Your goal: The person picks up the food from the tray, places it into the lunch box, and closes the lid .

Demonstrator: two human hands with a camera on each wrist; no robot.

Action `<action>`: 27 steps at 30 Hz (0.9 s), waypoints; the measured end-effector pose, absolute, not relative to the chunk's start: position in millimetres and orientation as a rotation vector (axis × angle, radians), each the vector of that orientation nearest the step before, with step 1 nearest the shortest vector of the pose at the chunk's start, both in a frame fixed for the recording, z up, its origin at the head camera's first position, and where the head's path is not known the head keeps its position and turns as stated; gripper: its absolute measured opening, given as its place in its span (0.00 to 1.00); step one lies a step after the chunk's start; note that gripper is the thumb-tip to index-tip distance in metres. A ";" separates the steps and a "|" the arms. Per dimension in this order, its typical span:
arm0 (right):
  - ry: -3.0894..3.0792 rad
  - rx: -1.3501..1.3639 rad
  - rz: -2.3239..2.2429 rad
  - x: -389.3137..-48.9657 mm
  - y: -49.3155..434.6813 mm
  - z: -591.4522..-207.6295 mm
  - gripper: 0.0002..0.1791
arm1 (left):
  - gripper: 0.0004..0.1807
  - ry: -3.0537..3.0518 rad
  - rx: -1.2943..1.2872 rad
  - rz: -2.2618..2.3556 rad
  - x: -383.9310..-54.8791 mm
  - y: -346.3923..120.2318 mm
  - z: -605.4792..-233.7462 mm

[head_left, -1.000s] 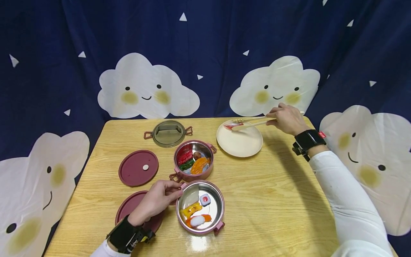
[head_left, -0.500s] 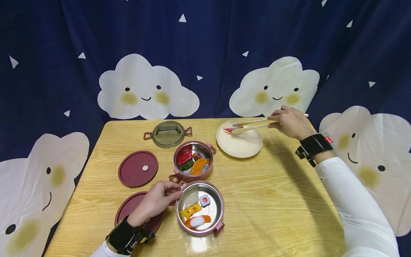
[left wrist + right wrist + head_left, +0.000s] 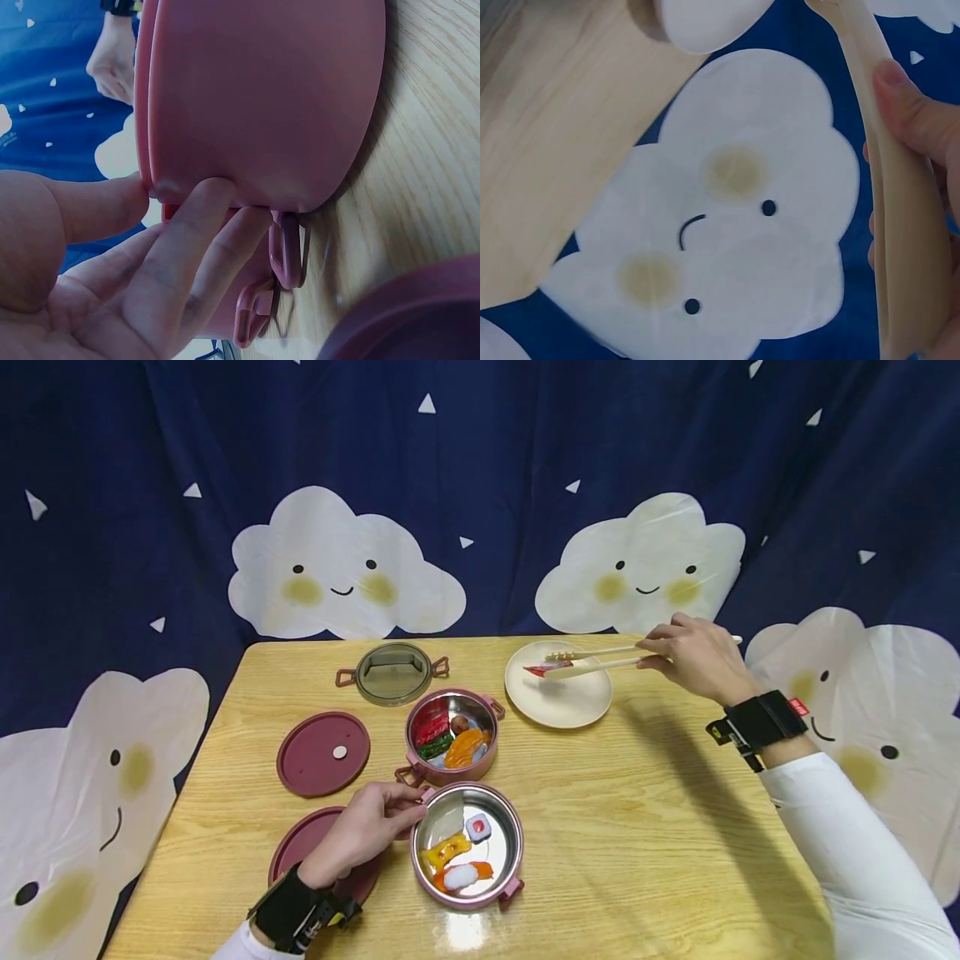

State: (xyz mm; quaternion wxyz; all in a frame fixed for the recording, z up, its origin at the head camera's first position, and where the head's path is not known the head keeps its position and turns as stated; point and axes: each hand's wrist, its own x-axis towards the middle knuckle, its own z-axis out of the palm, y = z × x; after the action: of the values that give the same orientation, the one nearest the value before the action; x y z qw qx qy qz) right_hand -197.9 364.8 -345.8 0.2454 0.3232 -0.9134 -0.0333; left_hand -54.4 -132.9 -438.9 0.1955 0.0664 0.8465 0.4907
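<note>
My right hand grips cream tongs, whose ends pinch a red-and-white toy food piece above the round cream plate. Thumb and fingers on the tongs' arms show in the right wrist view. With my left hand I hold the pink pot by its side handle, fingertips against the wall. Inside this pot lie a toy sushi roll, a yellow wavy piece and orange-and-white toy sushi.
Behind the held pot stands a second pink pot with red, green, orange and brown toy foods. A glass lid lies at the back. Two maroon lids, one farther back and one partly under my left forearm, are on the left.
My right hand has drawn back to the right and slightly nearer, the tongs lifting the red-and-white piece off the plate's far left side. My left hand and the pots stay put.
</note>
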 end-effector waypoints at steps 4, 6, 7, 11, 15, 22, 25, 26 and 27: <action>-2.430 0.930 -0.080 -186.6 360.0 -337.9 0.16 | 0.14 2.385 0.192 1.370 -54.2 -132.9 -438.7; -2.402 0.958 -0.057 -180.0 356.6 -333.4 0.16 | 0.14 2.387 0.191 1.371 -54.2 -132.8 -439.1; -2.391 0.970 -0.047 -176.3 354.6 -330.8 0.16 | 0.14 2.386 0.192 1.373 -54.1 -132.8 -439.1; -2.362 1.011 -0.014 -160.0 345.1 -319.8 0.16 | 0.14 2.381 0.189 1.376 -54.2 -132.4 -439.3; -2.339 1.054 0.012 -142.3 334.7 -308.2 0.16 | 0.14 2.380 0.184 1.375 -54.1 -132.4 -438.5; -2.302 1.087 0.027 -109.9 317.4 -295.9 0.34 | 0.13 2.382 0.187 1.382 -53.3 -132.6 -438.4; -2.282 1.104 0.017 -98.4 310.8 -294.1 0.34 | 0.13 2.382 0.194 1.383 -53.4 -132.9 -438.8; -2.276 1.113 0.015 -95.1 308.5 -293.9 0.33 | 0.13 2.386 0.196 1.381 -53.5 -133.0 -438.9; -2.273 1.122 0.016 -92.1 306.1 -293.7 0.33 | 0.13 2.389 0.198 1.380 -53.6 -133.0 -439.0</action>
State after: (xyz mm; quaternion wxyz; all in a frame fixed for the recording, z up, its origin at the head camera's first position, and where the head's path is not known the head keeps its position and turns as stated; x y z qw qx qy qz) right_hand -92.1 306.1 -293.7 0.2989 0.4225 -0.8556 0.0060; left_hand -53.6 -133.0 -439.0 0.1869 0.0703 0.8485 0.4901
